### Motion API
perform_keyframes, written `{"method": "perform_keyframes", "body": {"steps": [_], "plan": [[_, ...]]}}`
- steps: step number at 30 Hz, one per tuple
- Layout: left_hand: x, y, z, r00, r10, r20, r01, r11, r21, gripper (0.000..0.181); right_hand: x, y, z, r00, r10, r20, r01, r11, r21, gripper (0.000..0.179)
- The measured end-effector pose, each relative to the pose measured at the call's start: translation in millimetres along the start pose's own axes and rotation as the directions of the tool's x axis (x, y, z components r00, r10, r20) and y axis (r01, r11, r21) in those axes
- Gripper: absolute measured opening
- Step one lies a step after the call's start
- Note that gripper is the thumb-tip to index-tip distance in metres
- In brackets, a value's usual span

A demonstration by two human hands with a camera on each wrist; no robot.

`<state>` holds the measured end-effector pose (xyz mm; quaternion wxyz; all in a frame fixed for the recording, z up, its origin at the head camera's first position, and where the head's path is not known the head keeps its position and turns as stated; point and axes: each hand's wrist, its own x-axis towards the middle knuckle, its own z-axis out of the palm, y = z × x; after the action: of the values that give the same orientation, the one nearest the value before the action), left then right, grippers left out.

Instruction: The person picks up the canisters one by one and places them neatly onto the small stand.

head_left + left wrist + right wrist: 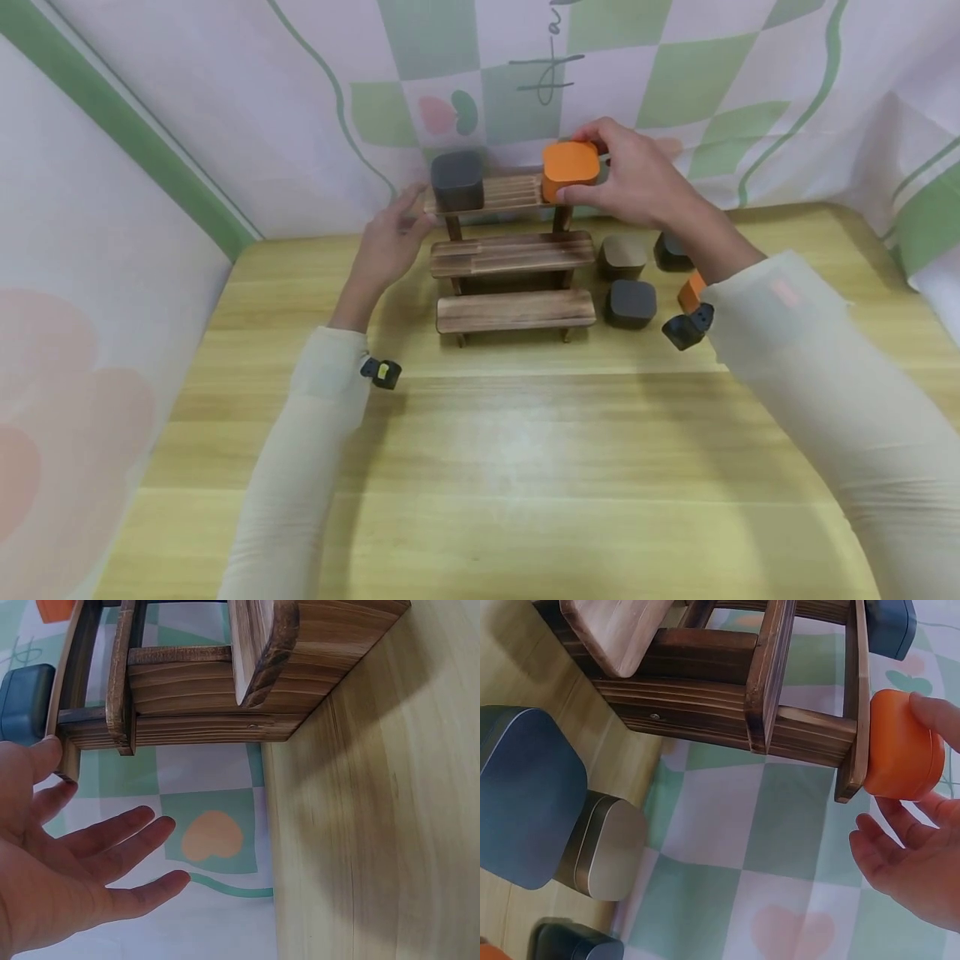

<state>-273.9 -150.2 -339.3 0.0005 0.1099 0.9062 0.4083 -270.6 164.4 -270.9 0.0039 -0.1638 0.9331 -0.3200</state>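
A three-tier wooden shelf (513, 258) stands at the back of the table. At the right end of its top tier, my right hand (637, 177) grips an orange tin (570, 162) between thumb and fingers; the tin rests on that tier. My left hand (390, 242) pinches the left end of the same tier between thumb and index finger, the other fingers spread out in the left wrist view. Close to that hand, a dark grey tin (457, 179) sits on the top tier. The middle and bottom tiers bear nothing.
Right of the shelf stand a beige tin (622, 254), a dark tin (632, 302), another dark tin (672, 252) and a second orange tin (692, 292), partly hidden by the right wrist. A checked cloth (517, 100) hangs behind the wooden table (510, 450).
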Motion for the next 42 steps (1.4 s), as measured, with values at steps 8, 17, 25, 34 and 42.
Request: {"method": "perform_keyframes", "body": {"steps": [8, 17, 25, 34, 42], "plan": [[-0.7, 1.8, 0.7, 1.000, -0.010, 0.002, 0.010, 1.000, 0.004, 0.058, 3.5, -0.5, -0.3, 1.000, -0.010, -0.002, 0.010, 1.000, 0.019, 0.077], [-0.9, 4.1, 2.6, 1.000, 0.000, 0.004, -0.001, 1.000, 0.013, 0.057, 4.1, 2.8, -2.1, 1.000, 0.000, 0.000, 0.000, 1.000, 0.025, 0.075], [-1.9, 5.3, 2.5, 1.000, -0.002, 0.003, 0.002, 1.000, 0.006, 0.058, 4.2, 3.3, -1.6, 1.000, 0.002, 0.019, -0.002, 1.000, 0.026, 0.076], [-2.5, 3.8, 3.9, 1.000, 0.007, -0.007, -0.007, 1.000, 0.008, 0.057, 1.9, 4.2, -1.7, 0.999, 0.017, 0.042, -0.019, 0.999, 0.040, 0.084], [-4.2, 4.0, 2.1, 1.000, 0.020, 0.010, -0.020, 1.000, 0.024, 0.059, -2.4, 5.4, -3.5, 0.998, 0.051, 0.039, -0.054, 0.996, 0.070, 0.097]]}}
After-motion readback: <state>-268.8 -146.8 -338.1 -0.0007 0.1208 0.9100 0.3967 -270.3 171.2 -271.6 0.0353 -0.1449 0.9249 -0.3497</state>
